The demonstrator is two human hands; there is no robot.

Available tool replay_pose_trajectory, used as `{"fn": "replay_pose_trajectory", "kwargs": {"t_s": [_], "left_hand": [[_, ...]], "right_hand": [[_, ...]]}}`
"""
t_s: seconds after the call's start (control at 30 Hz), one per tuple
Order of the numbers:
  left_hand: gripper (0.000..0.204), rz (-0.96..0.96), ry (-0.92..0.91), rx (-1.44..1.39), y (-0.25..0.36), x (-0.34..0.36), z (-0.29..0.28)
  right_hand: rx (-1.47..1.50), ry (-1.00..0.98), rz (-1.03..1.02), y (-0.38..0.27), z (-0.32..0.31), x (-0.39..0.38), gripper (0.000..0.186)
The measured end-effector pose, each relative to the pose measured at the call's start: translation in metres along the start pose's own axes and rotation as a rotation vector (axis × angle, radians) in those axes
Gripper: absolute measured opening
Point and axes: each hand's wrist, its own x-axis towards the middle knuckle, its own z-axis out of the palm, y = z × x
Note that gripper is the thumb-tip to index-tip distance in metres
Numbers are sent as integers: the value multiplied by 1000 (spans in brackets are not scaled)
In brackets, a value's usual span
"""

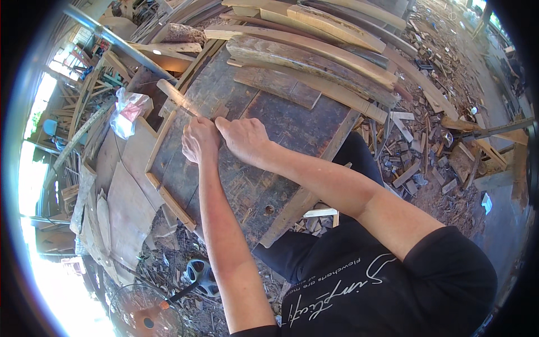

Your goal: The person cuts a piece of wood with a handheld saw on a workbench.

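Note:
Over the dark, worn workbench top [281, 126], my two hands meet close together. My left hand [200, 139] is closed at the near end of a pale wooden stick [177, 98], which points away to the far left. Right beside it, my right hand [245, 137] is curled, its thumb side almost touching the left hand. What the right fingers hold, if anything, is hidden. A small brown patch, perhaps a wood block, shows just beyond the knuckles.
Long boards [314, 62] lie stacked across the bench's far side. A plastic bag [129, 112] hangs at the left, above a plywood sheet [132, 208]. A fan [147, 314] stands at lower left. Wood scraps [415, 151] litter the ground on the right.

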Motion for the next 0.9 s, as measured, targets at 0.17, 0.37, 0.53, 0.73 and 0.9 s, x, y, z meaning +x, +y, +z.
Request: {"fn": "replay_pose_trajectory", "kwargs": {"t_s": [0.17, 0.37, 0.53, 0.73, 0.9], "left_hand": [[37, -33, 91, 70, -1, 0, 4], [34, 42, 78, 58, 8, -8, 3], [33, 25, 135, 58, 2, -2, 5], [31, 87, 175, 91, 4, -11, 13], [31, 65, 154, 64, 3, -10, 11]], "right_hand": [[15, -16, -23, 2, -4, -10, 7], [16, -2, 24, 1, -6, -15, 4], [-63, -18, -16, -3, -6, 0, 4], [-1, -11, 9, -1, -11, -24, 4], [-46, -61, 67, -7, -12, -25, 5]]}}
